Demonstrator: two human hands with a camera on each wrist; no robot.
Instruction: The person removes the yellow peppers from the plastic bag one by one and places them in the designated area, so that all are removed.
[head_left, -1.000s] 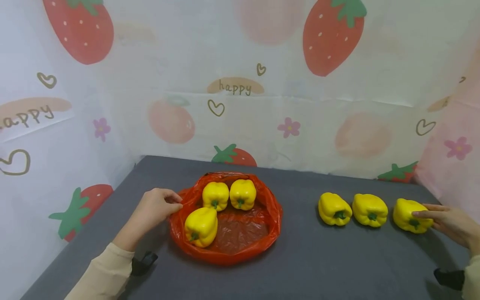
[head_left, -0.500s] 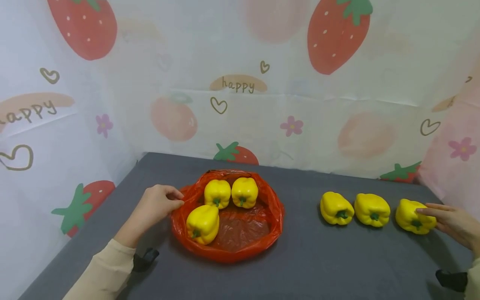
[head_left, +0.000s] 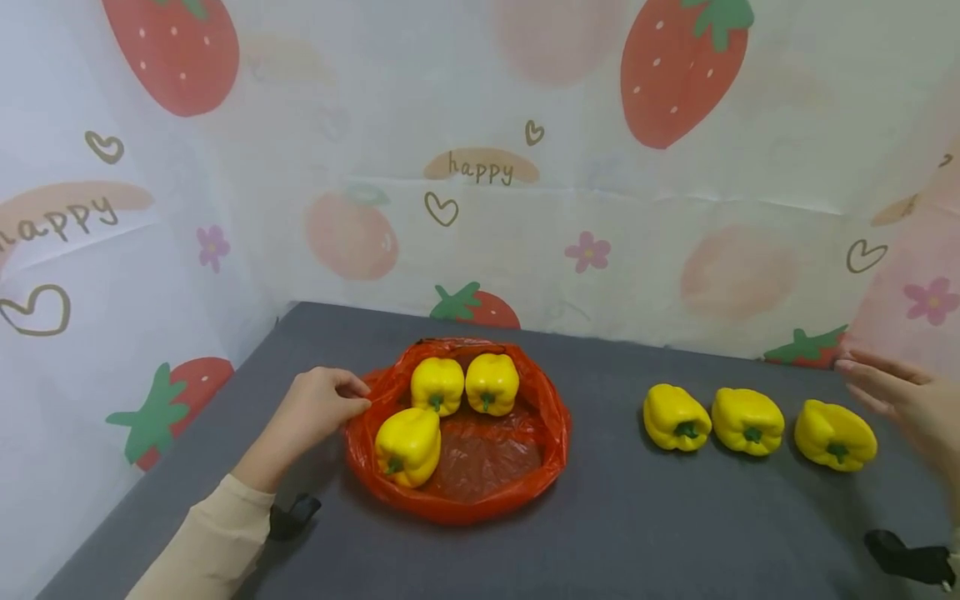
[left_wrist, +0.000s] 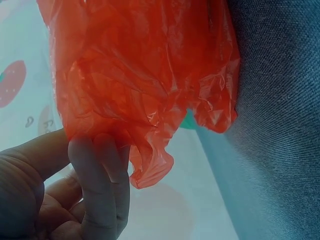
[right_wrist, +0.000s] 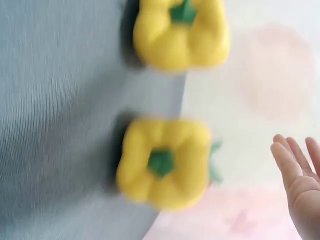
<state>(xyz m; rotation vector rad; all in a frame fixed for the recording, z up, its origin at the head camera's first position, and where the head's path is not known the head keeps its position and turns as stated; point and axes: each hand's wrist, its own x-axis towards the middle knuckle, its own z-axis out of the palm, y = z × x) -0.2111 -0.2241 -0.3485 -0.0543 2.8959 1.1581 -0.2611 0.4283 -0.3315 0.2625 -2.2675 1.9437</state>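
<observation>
A red plastic bag point(head_left: 487, 508) stands with its mouth spread open on the left half of the table, and three yellow bell peppers point(head_left: 408, 446) lie inside it. My left hand point(head_left: 318, 417) pinches the bag's left rim; the left wrist view shows the thumb and fingers point(left_wrist: 97, 185) on the thin plastic. On the right, three more yellow bell peppers lie in a row, the rightmost pepper point(head_left: 835, 435) nearest my right hand point(head_left: 903, 400). That hand is raised above and right of it, fingers extended, holding nothing and apart from the pepper.
The grey table point(head_left: 600, 533) meets a strawberry-print backdrop point(head_left: 480, 250) at the rear and both sides. The middle pepper point(head_left: 747, 422) and the left pepper point(head_left: 677, 417) of the row sit close together, to the right of the bag.
My right hand has let go of the rightmost pepper and lifted up and to the right. The pepper stays on the table. My left hand still pinches the bag.
</observation>
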